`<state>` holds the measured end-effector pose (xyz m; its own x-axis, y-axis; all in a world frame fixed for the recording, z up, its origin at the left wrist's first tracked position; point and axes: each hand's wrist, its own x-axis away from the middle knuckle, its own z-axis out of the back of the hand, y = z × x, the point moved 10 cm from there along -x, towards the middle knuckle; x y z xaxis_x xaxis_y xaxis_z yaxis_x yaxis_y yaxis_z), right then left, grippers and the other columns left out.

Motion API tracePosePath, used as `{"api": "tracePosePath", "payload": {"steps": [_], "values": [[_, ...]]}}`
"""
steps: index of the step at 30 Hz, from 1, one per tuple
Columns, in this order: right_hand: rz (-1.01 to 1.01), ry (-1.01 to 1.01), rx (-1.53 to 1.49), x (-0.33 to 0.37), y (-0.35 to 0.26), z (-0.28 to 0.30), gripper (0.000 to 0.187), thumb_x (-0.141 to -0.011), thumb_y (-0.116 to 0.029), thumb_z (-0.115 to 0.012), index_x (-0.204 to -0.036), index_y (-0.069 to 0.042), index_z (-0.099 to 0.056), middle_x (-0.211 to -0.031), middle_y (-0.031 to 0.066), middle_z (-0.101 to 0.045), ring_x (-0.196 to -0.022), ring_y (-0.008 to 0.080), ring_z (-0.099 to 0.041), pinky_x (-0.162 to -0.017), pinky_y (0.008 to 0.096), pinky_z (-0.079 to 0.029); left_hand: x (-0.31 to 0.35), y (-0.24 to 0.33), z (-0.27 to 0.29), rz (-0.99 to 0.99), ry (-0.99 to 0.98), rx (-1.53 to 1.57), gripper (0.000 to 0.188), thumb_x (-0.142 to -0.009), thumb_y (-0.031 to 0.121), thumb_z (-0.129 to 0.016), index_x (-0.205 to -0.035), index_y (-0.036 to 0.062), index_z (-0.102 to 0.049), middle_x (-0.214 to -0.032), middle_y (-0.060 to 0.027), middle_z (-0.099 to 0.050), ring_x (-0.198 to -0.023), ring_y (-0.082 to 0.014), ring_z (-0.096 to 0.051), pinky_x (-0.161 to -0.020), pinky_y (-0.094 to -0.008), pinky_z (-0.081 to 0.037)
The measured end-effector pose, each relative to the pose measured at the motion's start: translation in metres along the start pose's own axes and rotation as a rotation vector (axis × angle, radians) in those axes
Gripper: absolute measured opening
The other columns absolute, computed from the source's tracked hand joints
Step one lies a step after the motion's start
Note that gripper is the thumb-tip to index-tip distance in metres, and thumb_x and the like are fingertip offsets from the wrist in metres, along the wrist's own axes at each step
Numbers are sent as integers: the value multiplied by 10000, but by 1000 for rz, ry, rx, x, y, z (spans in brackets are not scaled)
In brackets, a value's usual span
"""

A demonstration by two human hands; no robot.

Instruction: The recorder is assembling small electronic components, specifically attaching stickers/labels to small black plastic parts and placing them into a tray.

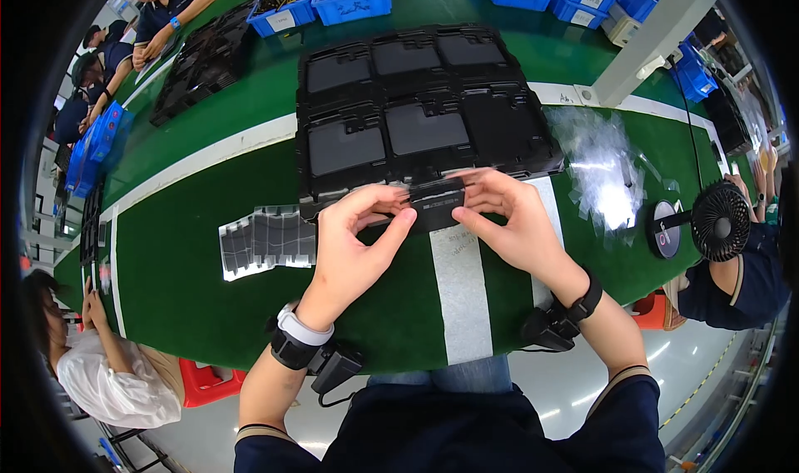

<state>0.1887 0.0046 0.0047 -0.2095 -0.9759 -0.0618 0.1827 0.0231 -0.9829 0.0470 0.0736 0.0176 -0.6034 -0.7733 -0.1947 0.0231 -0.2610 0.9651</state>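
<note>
My left hand (pixel 358 238) and my right hand (pixel 514 221) pinch a flat black rectangular piece (pixel 437 206) between thumbs and fingers, one hand at each end. Faint light print shows on the piece; the fingertips at its far edge are slightly blurred. It is held just in front of a black moulded tray (pixel 509 131) with several compartments. Flat dark grey panels (pixel 343 146) lie in most of them, while the near right compartment shows no such panel. Left of my left hand lies a sheet of dark adhesive pieces (pixel 265 241) on a shiny backing.
Clear plastic film scraps (pixel 606 161) are heaped at the right, by a small black fan (pixel 721 221) and a round disc (pixel 666 230). Blue bins (pixel 354 2) stand at the back. A grey post (pixel 653 44) rises at the far right. Other people sit along both sides.
</note>
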Motion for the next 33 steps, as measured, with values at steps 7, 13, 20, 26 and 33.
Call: {"api": "tracePosePath", "payload": {"steps": [7,13,20,26,33], "values": [[-98,-44,-150,-4,14,-6,162,-778,9,-637,-927,36,-578,-906,59,-606,-837,105,-599,-729,237,-511,-3,-6,-6,8,-43,-29,218,-753,-30,-667,-948,-38,-569,-933,-71,-589,-819,-124,-601,-746,-246,-486],[-38,-6,-370,-4,6,-1,160,-827,-65,-617,-960,18,-585,-887,52,-614,-806,95,-588,-714,236,-494,-4,-3,-2,41,5,21,194,-763,-26,-662,-924,-60,-559,-852,-67,-610,-758,-104,-606,-705,-213,-473],[11,8,-364,-3,1,1,108,-845,-66,-597,-922,7,-577,-851,39,-602,-781,87,-575,-671,220,-484,-1,-1,1,17,28,11,208,-749,8,-685,-924,-56,-592,-895,-109,-643,-795,-136,-633,-735,-244,-502],[222,102,-222,4,-22,9,47,-806,6,-609,-849,21,-599,-837,63,-604,-805,100,-589,-699,213,-502,5,6,3,-52,60,-115,205,-719,27,-718,-872,-54,-607,-831,-101,-650,-750,-128,-645,-650,-221,-505],[282,72,-166,5,-30,12,32,-800,6,-617,-823,25,-627,-852,82,-628,-787,121,-608,-737,229,-505,3,8,1,-16,26,16,224,-720,4,-714,-915,-36,-611,-828,-89,-653,-745,-113,-642,-647,-204,-510]]}}
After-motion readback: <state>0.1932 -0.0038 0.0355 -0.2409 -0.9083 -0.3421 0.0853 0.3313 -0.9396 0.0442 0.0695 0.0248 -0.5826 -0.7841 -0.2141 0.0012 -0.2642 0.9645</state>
